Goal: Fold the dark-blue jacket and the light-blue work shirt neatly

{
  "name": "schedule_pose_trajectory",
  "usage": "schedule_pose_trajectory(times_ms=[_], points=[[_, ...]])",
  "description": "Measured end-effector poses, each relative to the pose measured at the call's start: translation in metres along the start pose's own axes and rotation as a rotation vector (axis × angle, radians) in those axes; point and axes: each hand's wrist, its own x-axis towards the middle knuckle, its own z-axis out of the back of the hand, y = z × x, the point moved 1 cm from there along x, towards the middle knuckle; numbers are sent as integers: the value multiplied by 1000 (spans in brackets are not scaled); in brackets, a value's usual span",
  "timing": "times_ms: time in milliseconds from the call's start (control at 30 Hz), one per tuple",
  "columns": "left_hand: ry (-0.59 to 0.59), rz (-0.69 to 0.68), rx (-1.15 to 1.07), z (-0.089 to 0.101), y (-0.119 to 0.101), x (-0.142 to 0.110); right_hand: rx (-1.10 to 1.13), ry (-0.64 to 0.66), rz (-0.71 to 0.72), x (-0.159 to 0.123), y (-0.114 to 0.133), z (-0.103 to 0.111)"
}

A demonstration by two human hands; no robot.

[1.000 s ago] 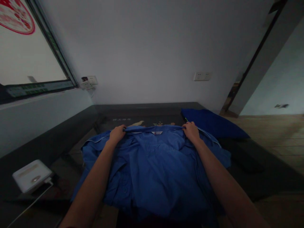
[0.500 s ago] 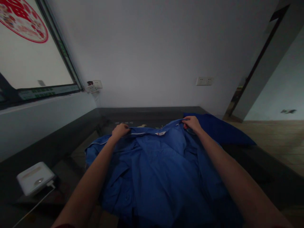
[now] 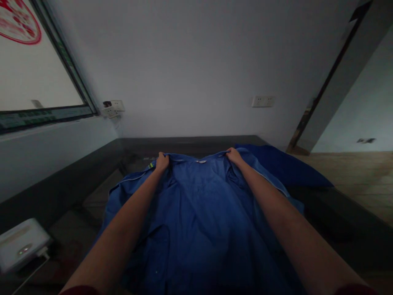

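A blue work jacket (image 3: 199,213) lies spread over the dark table, its inside facing up and a small white label at the collar. My left hand (image 3: 162,161) is closed on the collar edge at the left. At the right, my right hand (image 3: 234,156) pinches the other side of the collar. The fabric between the two hands is stretched fairly straight. Both sleeves fall outward, and the lower part of the jacket runs toward me into shadow.
Behind the right hand lies a darker blue cloth (image 3: 285,166). A white box with a cable (image 3: 24,243) sits on the dark table (image 3: 184,142) at the left. The wall with sockets (image 3: 263,101) rises behind, and a window (image 3: 37,69) is at upper left.
Both hands have drawn slightly closer together and farther from me, pulling the collar away. The jacket's right side has unfolded outward, showing its piping. The view has shifted a little to the right.
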Motion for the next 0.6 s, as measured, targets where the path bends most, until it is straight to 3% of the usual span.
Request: schedule_pose_trajectory(times_ms=[167,333,500,600], points=[[-68,-149,-37,4,-8,19,-105,7,155,26,11,-9],[-3,-280,-8,-7,-10,36,-185,11,246,45,22,-18],[153,-273,108,-34,9,30,-277,88,239,37,3,-37],[182,-329,167,-41,19,18,-324,138,246,24,-11,-46]])
